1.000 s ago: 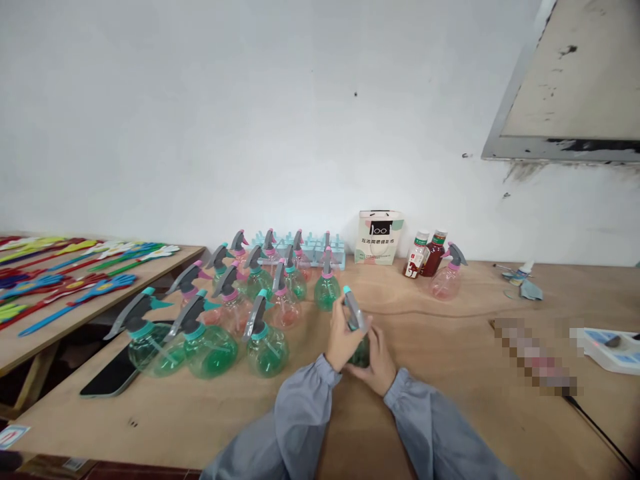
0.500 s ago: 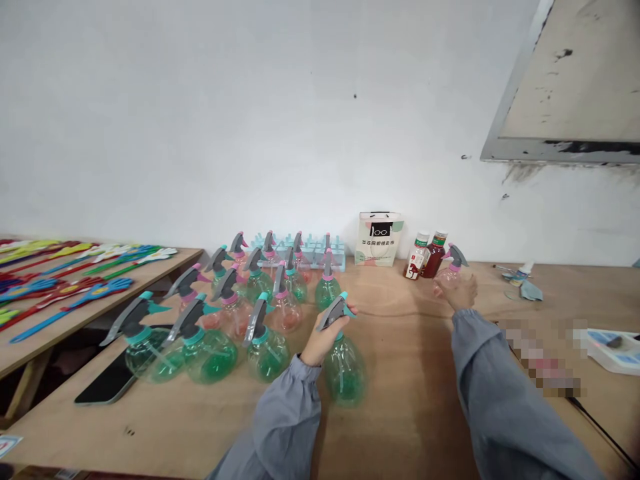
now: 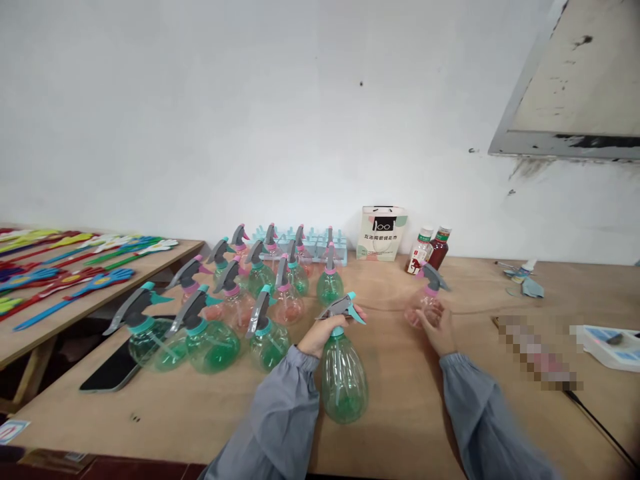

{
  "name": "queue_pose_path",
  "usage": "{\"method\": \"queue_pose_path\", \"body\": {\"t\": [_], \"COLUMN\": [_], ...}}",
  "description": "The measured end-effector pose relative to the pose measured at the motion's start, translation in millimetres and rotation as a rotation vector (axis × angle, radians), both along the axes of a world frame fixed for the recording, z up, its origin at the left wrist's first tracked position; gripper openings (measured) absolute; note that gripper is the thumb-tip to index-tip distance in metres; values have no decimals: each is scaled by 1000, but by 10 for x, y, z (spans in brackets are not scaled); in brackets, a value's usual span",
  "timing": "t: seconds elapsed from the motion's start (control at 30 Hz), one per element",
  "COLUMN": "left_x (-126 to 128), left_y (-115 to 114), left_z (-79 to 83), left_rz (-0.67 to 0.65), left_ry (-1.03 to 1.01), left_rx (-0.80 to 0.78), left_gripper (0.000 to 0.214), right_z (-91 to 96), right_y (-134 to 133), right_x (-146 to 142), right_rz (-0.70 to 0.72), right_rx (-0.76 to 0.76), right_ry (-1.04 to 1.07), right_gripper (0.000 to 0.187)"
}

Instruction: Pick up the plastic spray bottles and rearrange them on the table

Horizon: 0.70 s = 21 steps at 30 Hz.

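Note:
My left hand (image 3: pixel 320 333) is wrapped round the neck of a green spray bottle (image 3: pixel 345 387) with a grey and teal trigger head, near the front middle of the table. Over to the right, my right hand (image 3: pixel 439 325) has its fingers round the body of a pink spray bottle (image 3: pixel 415 308), whose grey and pink head points left. Several more spray bottles, green (image 3: pixel 213 347) and pink (image 3: pixel 289 307), stand in a cluster to the left of my hands. A green spray bottle with a pink collar (image 3: pixel 330 287) stands just behind my left hand.
A black phone (image 3: pixel 107 373) lies under the left bottles. Along the wall are a light blue mould (image 3: pixel 320 247), a paper bag (image 3: pixel 381 233) and two drink bottles (image 3: pixel 439 248). A white tray (image 3: pixel 610 353) sits at right; colourful hand-shaped sticks (image 3: pixel 100 290) cover the left table.
My right hand has drawn the pink spray bottle nearer and to the left, away from the drink bottles. The green bottle in my left hand has come slightly nearer.

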<state>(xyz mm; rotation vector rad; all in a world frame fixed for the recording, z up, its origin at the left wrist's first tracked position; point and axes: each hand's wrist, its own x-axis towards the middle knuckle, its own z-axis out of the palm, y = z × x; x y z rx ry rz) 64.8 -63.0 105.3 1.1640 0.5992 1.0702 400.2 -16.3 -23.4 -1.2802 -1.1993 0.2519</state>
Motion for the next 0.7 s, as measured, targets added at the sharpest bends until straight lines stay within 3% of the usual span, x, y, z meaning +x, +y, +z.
{"method": "queue_pose_path", "body": {"t": [0.13, 0.27, 0.47, 0.7], "left_x": [13, 23, 40, 46], "left_y": [-7, -13, -37, -49], "left_z": [9, 37, 90, 78], "left_rz": [-25, 39, 7, 69], "left_ry": [-1, 10, -12, 22], "left_rx": [-36, -79, -19, 4], "left_gripper": [23, 16, 18, 16], "right_z": [9, 103, 171, 137], "right_y": [-453, -695, -729, -717], "right_x": [-391, -590, -620, -608], "right_rz": [110, 162, 204, 201], "right_rx": [-11, -28, -65, -75], "right_ry": [16, 10, 65, 81], "right_gripper": [75, 71, 70, 70]}}
